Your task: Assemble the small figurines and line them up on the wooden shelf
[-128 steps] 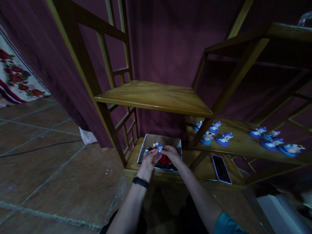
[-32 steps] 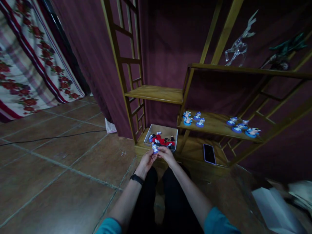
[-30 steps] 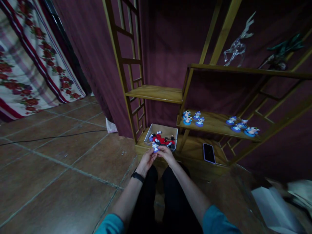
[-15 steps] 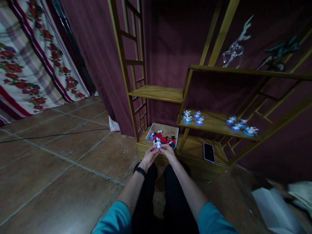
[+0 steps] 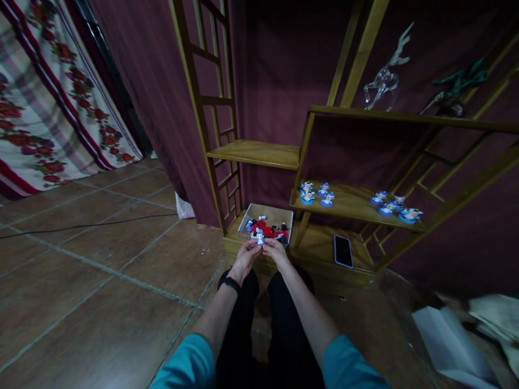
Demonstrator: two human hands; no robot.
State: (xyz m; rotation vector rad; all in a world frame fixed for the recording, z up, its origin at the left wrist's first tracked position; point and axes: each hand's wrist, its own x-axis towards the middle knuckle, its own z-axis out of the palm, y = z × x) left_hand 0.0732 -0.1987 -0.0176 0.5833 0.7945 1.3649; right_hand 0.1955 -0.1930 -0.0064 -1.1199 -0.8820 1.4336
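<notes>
A small white and purple figurine [image 5: 260, 236] stands upright between my fingertips, in front of a shallow box. My left hand [image 5: 245, 256] pinches its base from the left. From the other side, my right hand [image 5: 276, 252] closes its fingers on the same base. Behind them, the white box [image 5: 265, 208] holds red, black and purple small figures, partly hidden by my hands. On the middle shelf [image 5: 344, 204], several similar figurines stand in two groups, one at the left end with a blue-based figurine [image 5: 307, 198], one at the right with another figurine [image 5: 409, 215].
A phone [image 5: 343, 251] lies on the bottom shelf, right of the box. Up on the high shelf are a clear glass deer [image 5: 383, 81] and a dark green ornament [image 5: 458, 89]. A black cable [image 5: 101, 222] crosses the tiled floor. White packaging [image 5: 450, 340] sits at lower right.
The whole view has shifted slightly, so the shelves appear a little further left. Both hands keep hold of the figurine, which stays in front of the box.
</notes>
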